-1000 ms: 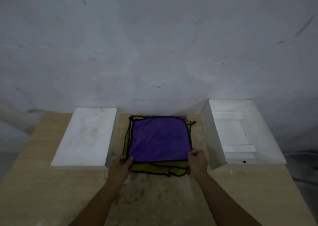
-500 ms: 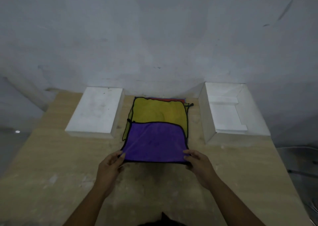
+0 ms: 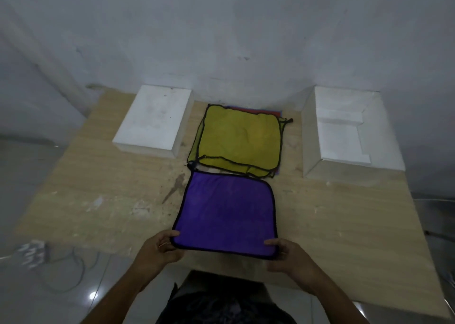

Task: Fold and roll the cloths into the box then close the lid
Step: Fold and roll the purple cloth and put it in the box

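As left hand point(image 3: 157, 249) and right hand point(image 3: 290, 257) pinch it, purple cloth point(image 3: 226, 212) lies flat.

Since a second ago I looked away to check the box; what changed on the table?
The left hand and right hand slid the purple cloth off the yellow cloth toward the person; it now lies flat on the table, in front of it. Each grip stayed on a near corner. Yellow cloth, lid and box stayed put.

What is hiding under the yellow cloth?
Under the yellow cloth, more yellow layers peek out at the near edge, and a red edge at the back. The rest is covered; their number cannot be told.
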A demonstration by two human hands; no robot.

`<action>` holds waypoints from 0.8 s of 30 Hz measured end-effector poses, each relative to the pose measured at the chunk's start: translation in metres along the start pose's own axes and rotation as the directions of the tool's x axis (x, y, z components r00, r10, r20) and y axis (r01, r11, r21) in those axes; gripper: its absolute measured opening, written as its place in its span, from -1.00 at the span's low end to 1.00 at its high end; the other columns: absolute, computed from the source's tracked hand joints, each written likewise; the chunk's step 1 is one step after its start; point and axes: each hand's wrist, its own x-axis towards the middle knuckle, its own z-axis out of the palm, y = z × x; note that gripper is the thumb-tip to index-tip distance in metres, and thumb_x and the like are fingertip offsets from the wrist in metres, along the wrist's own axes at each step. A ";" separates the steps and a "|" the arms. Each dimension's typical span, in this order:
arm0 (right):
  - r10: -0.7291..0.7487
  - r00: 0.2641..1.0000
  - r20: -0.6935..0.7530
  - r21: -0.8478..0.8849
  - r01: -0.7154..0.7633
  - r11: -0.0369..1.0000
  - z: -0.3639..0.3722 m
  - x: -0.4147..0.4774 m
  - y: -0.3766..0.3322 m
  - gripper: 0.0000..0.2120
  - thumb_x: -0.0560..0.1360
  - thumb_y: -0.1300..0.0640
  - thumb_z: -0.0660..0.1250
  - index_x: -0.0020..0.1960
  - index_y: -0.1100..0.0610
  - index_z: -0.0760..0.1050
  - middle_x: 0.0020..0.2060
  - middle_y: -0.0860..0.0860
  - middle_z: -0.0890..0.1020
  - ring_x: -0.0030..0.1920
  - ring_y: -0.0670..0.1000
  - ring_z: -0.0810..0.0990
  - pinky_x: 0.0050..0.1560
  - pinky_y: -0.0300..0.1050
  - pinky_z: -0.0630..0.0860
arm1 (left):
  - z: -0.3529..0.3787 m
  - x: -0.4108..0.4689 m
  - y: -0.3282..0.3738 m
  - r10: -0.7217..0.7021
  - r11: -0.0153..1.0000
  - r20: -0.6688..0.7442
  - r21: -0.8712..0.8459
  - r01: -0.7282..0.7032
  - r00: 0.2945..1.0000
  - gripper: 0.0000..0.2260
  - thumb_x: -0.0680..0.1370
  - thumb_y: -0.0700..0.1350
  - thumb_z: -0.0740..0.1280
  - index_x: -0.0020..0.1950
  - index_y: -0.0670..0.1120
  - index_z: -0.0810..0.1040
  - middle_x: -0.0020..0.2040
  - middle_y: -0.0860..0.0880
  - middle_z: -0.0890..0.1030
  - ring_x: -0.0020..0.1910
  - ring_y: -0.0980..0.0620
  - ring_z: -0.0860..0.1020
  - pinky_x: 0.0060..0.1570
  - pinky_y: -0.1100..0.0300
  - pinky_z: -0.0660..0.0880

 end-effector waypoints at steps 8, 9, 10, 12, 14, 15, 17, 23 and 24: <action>-0.303 0.947 -0.105 -0.462 0.223 0.858 -0.008 0.015 -0.035 -0.84 0.48 0.24 0.39 -0.08 -0.02 0.61 -0.19 -0.12 0.54 -0.14 -0.05 0.56 -0.22 -0.49 0.39 | 0.003 0.032 0.046 0.245 0.946 -0.089 0.239 -0.218 0.965 -0.87 0.51 -0.24 0.38 -0.09 -0.01 0.62 -0.17 -0.14 0.62 -0.22 0.02 0.55 -0.32 0.47 0.44; -0.304 0.945 -0.120 -0.441 0.224 0.869 -0.009 0.019 -0.041 -0.90 0.49 0.21 0.39 -0.05 0.03 0.62 -0.14 -0.13 0.53 -0.09 -0.08 0.54 -0.20 -0.54 0.39 | 0.003 0.040 0.051 0.264 0.936 -0.096 0.266 -0.230 0.960 -0.88 0.52 -0.23 0.38 -0.08 -0.01 0.62 -0.14 -0.13 0.62 -0.19 0.05 0.55 -0.27 0.46 0.45; -0.297 0.944 -0.146 -0.430 0.210 0.878 -0.012 0.024 -0.047 -0.92 0.50 0.17 0.39 -0.02 0.05 0.61 -0.06 -0.13 0.54 -0.02 -0.09 0.53 -0.15 -0.55 0.38 | 0.002 0.049 0.055 0.271 0.929 -0.096 0.288 -0.234 0.958 -0.90 0.52 -0.21 0.38 -0.05 -0.02 0.63 -0.10 -0.12 0.62 -0.14 0.05 0.55 -0.22 0.42 0.45; -0.299 0.937 -0.179 -0.421 0.202 0.884 -0.017 0.036 -0.057 -0.92 0.53 0.11 0.35 0.00 0.07 0.59 0.00 -0.01 0.60 0.02 -0.04 0.56 -0.16 -0.49 0.40 | 0.002 0.064 0.064 0.264 0.921 -0.070 0.315 -0.229 0.962 -0.91 0.54 -0.19 0.36 0.01 -0.08 0.62 -0.04 -0.11 0.62 -0.08 0.03 0.55 -0.18 0.35 0.44; -0.311 0.929 -0.199 -0.447 0.197 0.873 -0.018 0.048 -0.069 -0.90 0.56 0.11 0.30 -0.05 0.08 0.58 -0.11 0.10 0.64 -0.13 0.01 0.59 -0.26 -0.40 0.39 | 0.004 0.077 0.074 0.259 0.919 -0.046 0.320 -0.231 0.965 -0.91 0.56 -0.18 0.33 0.02 -0.11 0.61 -0.08 -0.08 0.63 -0.10 0.02 0.56 -0.21 0.33 0.44; -0.317 0.922 -0.222 -0.456 0.190 0.869 -0.018 0.055 -0.075 -0.89 0.56 0.10 0.29 -0.08 0.09 0.57 -0.15 0.11 0.64 -0.17 0.02 0.58 -0.27 -0.38 0.39 | 0.006 0.082 0.080 0.263 0.920 -0.042 0.311 -0.237 0.964 -0.92 0.56 -0.19 0.32 0.00 -0.09 0.60 -0.11 -0.05 0.63 -0.10 0.01 0.57 -0.21 0.33 0.45; -0.320 0.907 -0.273 -0.442 0.177 0.879 -0.018 0.068 -0.084 -0.85 0.56 0.09 0.31 -0.09 0.13 0.58 -0.17 0.14 0.66 -0.15 0.08 0.62 -0.21 -0.23 0.46 | 0.008 0.093 0.090 0.249 0.934 -0.045 0.276 -0.228 0.967 -0.93 0.57 -0.20 0.32 -0.02 -0.06 0.58 -0.08 -0.05 0.64 -0.04 -0.04 0.58 -0.10 0.25 0.51; -0.265 0.855 -0.446 -0.324 0.121 0.938 -0.017 0.102 -0.105 -0.87 0.49 0.06 0.40 -0.05 0.11 0.55 -0.15 0.03 0.64 -0.09 0.06 0.63 -0.07 -0.01 0.54 | 0.008 0.129 0.105 0.186 0.957 -0.064 0.240 -0.166 0.980 -0.94 0.53 -0.20 0.37 -0.01 -0.13 0.59 -0.05 -0.22 0.63 0.03 -0.21 0.60 0.00 0.00 0.54; -0.254 0.843 -0.474 -0.314 0.109 0.943 -0.017 0.107 -0.107 -0.84 0.49 0.05 0.40 -0.02 0.13 0.55 -0.13 0.03 0.62 -0.07 0.06 0.61 -0.05 -0.02 0.53 | 0.008 0.135 0.107 0.184 0.958 -0.070 0.235 -0.163 0.980 -0.89 0.53 -0.21 0.37 0.04 -0.19 0.58 -0.06 -0.19 0.62 0.02 -0.20 0.60 -0.06 0.08 0.53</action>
